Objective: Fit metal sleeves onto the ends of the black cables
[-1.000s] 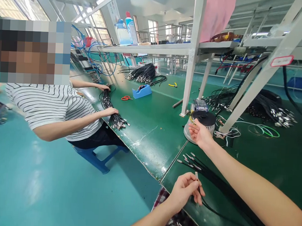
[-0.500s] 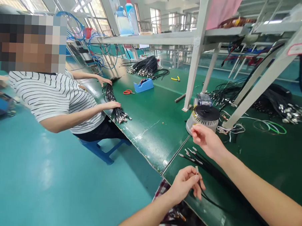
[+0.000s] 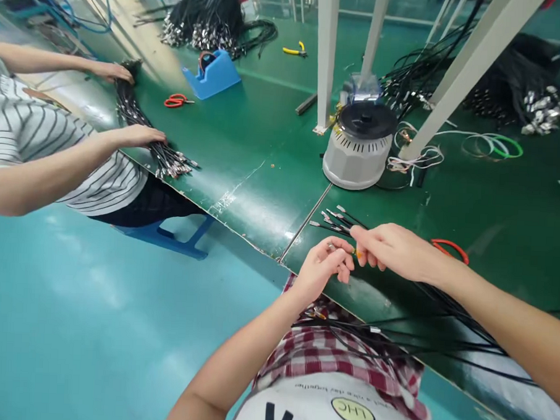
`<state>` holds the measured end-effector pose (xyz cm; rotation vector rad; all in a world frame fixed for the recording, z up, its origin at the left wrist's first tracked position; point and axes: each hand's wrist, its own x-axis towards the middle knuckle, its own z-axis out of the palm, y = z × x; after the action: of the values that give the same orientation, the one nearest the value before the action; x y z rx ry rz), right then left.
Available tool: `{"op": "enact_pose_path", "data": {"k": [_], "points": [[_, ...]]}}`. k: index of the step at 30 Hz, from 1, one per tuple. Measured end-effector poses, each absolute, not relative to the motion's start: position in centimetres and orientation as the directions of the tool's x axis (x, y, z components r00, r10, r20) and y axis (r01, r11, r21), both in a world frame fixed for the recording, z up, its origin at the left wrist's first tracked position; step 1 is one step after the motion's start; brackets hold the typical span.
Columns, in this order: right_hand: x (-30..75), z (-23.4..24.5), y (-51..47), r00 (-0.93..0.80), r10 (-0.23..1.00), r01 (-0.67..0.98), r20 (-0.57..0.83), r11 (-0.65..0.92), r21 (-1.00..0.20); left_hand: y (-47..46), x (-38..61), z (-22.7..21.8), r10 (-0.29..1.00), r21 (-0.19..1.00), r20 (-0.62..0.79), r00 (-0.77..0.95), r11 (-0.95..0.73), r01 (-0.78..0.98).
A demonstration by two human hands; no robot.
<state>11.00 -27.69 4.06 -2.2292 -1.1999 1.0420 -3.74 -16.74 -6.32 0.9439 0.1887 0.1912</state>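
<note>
Black cables [image 3: 449, 307] beneath right hand [image 3: 385, 248]; white round device [image 3: 354, 164] beyond; red handle [image 3: 455, 247] beside.

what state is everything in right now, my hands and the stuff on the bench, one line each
left hand: fingers curled, seemingly gripping a metallic tip
right hand: pinching a small yellow-orange piece
loose cables: lying on bench, ends fanned
white device: upright
blue tape dispenser: upright, roll inside
yellow pliers: lying flat
red-handled scissors: lying flat
cable bundle: under a co-worker's hands
</note>
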Motion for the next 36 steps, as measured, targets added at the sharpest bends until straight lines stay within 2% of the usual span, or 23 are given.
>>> {"op": "enact_pose_path", "data": {"k": [5, 10, 14, 18, 23, 25, 29, 36], "points": [[10.8, 5.0, -27.3, 0.335, 0.851, 0.707, -0.405, -0.511, -0.489, -17.5, -3.4, -6.5, 0.305, 0.878, -0.035, 0.952, 0.465, -0.117], [10.2, 5.2, -27.7, 0.352, 0.850, 0.735, -0.393, -0.511, -0.446, -18.1, -3.1, -6.5, 0.362, 0.900, -0.090, 0.928, 0.428, -0.079], [10.5, 4.4, -28.3, 0.381, 0.838, 0.693, -0.391, -0.538, -0.480, -18.3, -3.1, -6.3, 0.365, 0.889, -0.121, 0.923, 0.453, -0.062], [11.5, 2.2, -29.3, 0.497, 0.773, 0.538, -0.394, -0.631, -0.559, -18.4, -3.0, -6.0, 0.381, 0.874, -0.154, 0.912, 0.482, -0.054], [9.9, 0.6, -30.9, 0.549, 0.809, 0.382, -0.209, -0.466, -0.798, -18.6, -3.0, -6.0, 0.403, 0.868, -0.180, 0.897, 0.494, -0.047], [8.5, 0.4, -31.2, 0.563, 0.811, 0.412, -0.156, -0.440, -0.798, -18.8, -3.0, -6.0, 0.427, 0.874, -0.181, 0.886, 0.483, -0.054], [6.8, -0.2, -30.8, 0.601, 0.794, 0.509, -0.093, -0.470, -0.721, -18.9, -3.0, -6.1, 0.456, 0.882, -0.177, 0.872, 0.467, -0.065], [7.8, -0.7, -31.3, 0.628, 0.774, 0.459, -0.081, -0.453, -0.764, -18.7, -3.3, -5.7, 0.445, 0.862, -0.177, 0.878, 0.501, -0.080]]}}
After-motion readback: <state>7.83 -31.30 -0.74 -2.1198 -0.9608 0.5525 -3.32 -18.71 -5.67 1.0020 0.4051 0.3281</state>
